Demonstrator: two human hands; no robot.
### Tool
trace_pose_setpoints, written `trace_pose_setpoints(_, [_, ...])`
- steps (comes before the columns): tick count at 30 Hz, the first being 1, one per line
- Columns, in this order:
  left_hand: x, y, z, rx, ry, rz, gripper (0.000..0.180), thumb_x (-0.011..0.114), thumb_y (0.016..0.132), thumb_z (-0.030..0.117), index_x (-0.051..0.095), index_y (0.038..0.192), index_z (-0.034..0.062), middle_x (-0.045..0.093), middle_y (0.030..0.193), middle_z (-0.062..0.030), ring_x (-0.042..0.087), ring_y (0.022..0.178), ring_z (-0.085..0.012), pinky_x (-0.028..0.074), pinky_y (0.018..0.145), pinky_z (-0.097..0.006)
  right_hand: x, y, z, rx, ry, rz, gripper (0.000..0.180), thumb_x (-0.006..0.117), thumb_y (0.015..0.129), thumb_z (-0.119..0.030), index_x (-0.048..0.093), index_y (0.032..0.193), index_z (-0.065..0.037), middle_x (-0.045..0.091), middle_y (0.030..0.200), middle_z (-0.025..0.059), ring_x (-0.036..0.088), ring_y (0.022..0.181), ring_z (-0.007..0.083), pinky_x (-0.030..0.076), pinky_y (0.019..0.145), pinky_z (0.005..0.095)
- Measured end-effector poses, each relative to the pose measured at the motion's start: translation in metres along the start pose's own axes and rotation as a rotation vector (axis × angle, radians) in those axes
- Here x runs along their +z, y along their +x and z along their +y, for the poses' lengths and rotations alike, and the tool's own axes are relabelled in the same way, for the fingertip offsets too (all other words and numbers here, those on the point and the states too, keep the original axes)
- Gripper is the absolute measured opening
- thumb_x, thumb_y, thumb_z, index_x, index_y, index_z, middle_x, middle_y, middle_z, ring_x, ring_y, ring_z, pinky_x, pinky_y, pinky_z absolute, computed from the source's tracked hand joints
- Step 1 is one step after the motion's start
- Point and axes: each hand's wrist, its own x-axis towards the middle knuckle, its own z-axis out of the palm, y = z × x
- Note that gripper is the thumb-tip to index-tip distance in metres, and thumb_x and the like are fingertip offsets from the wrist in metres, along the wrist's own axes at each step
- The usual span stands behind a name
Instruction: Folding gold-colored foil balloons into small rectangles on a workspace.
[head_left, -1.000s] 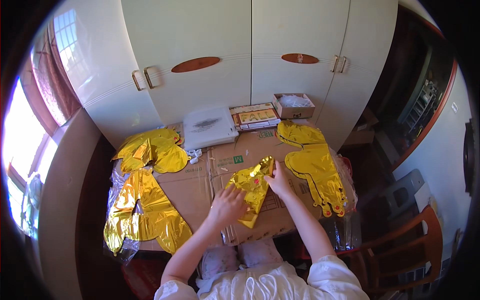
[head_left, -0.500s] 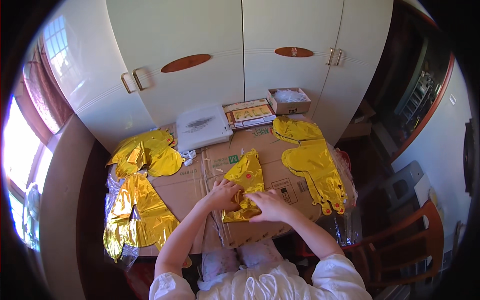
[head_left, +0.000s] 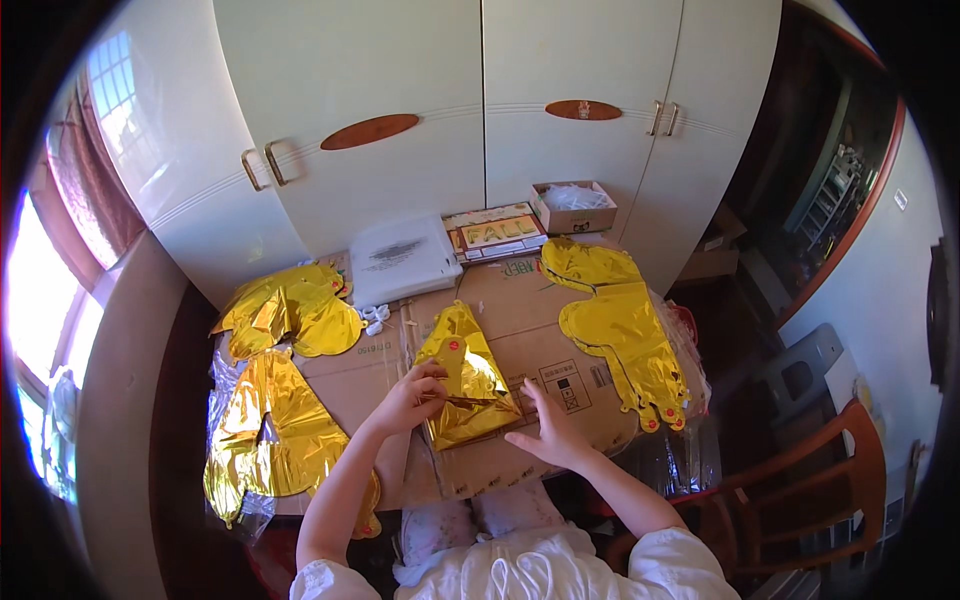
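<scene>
A flat gold foil balloon point(head_left: 468, 385), folded into a wedge with a red dot near its upper part, lies in front of me on the cardboard point(head_left: 520, 320). Curled at its left edge, my left hand point(head_left: 410, 400) pinches the foil. My right hand point(head_left: 550, 430) is just off the balloon's lower right side, thumb and fingers apart, holding nothing. More flat gold foil balloons lie around: a stack point(head_left: 630, 325) to the right, one group point(head_left: 300, 310) at the far left, another point(head_left: 275, 430) at the near left.
Along the back stand a white plastic case point(head_left: 405, 262), a flat printed box point(head_left: 500, 235) and a small open box point(head_left: 575, 212) of clear plastic pieces. White ribbon point(head_left: 375, 318) lies beside the far-left balloons. Cabinets point(head_left: 400, 60) rise behind; a wooden chair point(head_left: 830, 490) stands at right.
My right hand has left the foil and moved right, its fingers opening. My left hand has shifted left to the balloon's edge. The balloon now lies flatter and slightly further left.
</scene>
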Motion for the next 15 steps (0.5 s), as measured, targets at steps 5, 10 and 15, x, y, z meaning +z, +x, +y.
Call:
trace_pose_setpoints(5, [0.017, -0.01, -0.006, -0.011, 0.083, 0.123, 0.016, 0.068, 0.08, 0.007, 0.065, 0.095, 0.0053, 0.045, 0.131, -0.0203, 0.037, 0.13, -0.0397, 0.042, 0.101, -0.044, 0.015, 0.026, 0.019, 0.186, 0.219, -0.16, 0.097, 0.078, 0.075, -0.021, 0.016, 0.147, -0.002, 0.058, 0.117, 0.0185, 0.059, 0.101, 0.0262, 0.046, 0.089, 0.0378])
trace_pose_setpoints(10, [0.027, -0.004, 0.011, -0.076, -0.17, 0.346, 0.044, 0.069, 0.075, -0.002, 0.057, 0.115, 0.0083, 0.035, 0.14, -0.0222, 0.038, 0.13, -0.0377, 0.043, 0.1, -0.042, 0.016, 0.048, 0.012, 0.215, 0.121, -0.214, 0.084, 0.076, 0.072, -0.013, 0.03, 0.142, -0.003, 0.063, 0.104, 0.0169, 0.06, 0.095, 0.0258, 0.047, 0.084, 0.0355])
trace_pose_setpoints(15, [0.032, 0.001, 0.033, 0.106, -0.522, 0.522, 0.073, 0.068, 0.074, -0.007, 0.036, 0.137, 0.009, 0.022, 0.147, -0.0218, 0.045, 0.126, -0.0351, 0.045, 0.098, -0.043, 0.025, 0.055, 0.04, 0.056, -0.017, -0.175, 0.041, 0.071, 0.073, -0.007, 0.06, 0.112, -0.002, 0.062, 0.092, 0.0127, 0.06, 0.089, 0.0301, 0.048, 0.077, 0.0358])
